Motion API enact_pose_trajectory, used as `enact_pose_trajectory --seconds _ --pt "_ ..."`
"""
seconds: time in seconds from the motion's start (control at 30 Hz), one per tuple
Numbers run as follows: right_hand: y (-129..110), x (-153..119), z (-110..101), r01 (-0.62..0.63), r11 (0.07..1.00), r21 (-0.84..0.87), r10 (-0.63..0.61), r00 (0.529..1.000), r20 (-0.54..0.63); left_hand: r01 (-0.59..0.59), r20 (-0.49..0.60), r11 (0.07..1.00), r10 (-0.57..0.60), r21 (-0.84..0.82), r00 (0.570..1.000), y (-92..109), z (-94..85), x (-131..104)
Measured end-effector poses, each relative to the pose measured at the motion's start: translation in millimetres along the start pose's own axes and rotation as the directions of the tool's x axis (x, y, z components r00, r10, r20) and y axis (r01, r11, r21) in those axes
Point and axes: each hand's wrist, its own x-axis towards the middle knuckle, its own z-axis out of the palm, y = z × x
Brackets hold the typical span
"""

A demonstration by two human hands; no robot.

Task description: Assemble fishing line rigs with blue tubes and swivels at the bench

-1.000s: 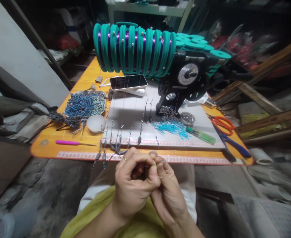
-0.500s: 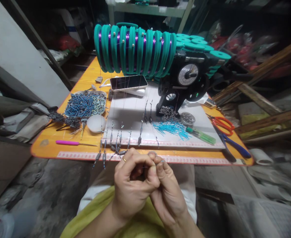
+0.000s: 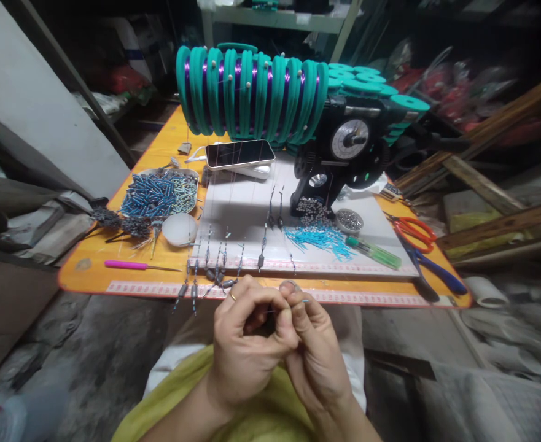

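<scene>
My left hand (image 3: pixel 252 337), with a ring on one finger, is curled with thumb and index fingertip pinched; what it grips is too small to make out. Against it, my right hand (image 3: pixel 319 344) pinches a tiny blue piece (image 3: pixel 304 301), whose end shows by the index finger. Both hands touch at the fingertips, just off the table's front edge. Several beaded strands with grey pieces (image 3: pixel 194 288) hang at the front edge to their left. One more strand (image 3: pixel 261 248) lies on the white board (image 3: pixel 242 209) behind them.
Teal spools (image 3: pixel 252 92) of purple wire stand on a black machine (image 3: pixel 350 138). A phone (image 3: pixel 240 153), a tray of blue pieces (image 3: pixel 155 193), a white dish (image 3: pixel 179 229), a pink hook tool (image 3: pixel 125 265), light-blue pins (image 3: pixel 320 239), a green tool (image 3: pixel 374 252) and pliers (image 3: pixel 438 273) lie around.
My right hand has shifted very slightly right, and more of the blue piece shows at its fingertips. My left hand has hardly moved.
</scene>
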Motion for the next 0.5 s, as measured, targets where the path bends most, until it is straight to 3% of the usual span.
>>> enact_pose_trajectory --seconds 0.2,0.3,0.4,0.5 --pt "1.2 3.3 -8.7 0.146 0.976 -0.163 -0.145 0.989 0.023 0.015 0.01 1.0 -0.015 0.011 1.0 -1.6 -0.5 0.5" --pt "-1.2 4.1 -16.3 0.253 0.913 -0.32 -0.251 0.967 0.048 -0.017 -0.008 0.999 0.017 0.031 1.0 -6.1 -0.7 0.7" --pt "-8.9 3.4 -22.0 0.427 0.709 -0.561 -0.439 0.89 0.122 -0.088 -0.029 0.993 0.091 0.075 0.995 -12.4 -2.4 2.2" --pt "-19.0 2.5 -24.4 0.564 0.391 -0.727 -0.609 0.751 0.254 -0.187 0.021 0.97 0.186 0.154 0.982 -18.9 -5.4 6.5"
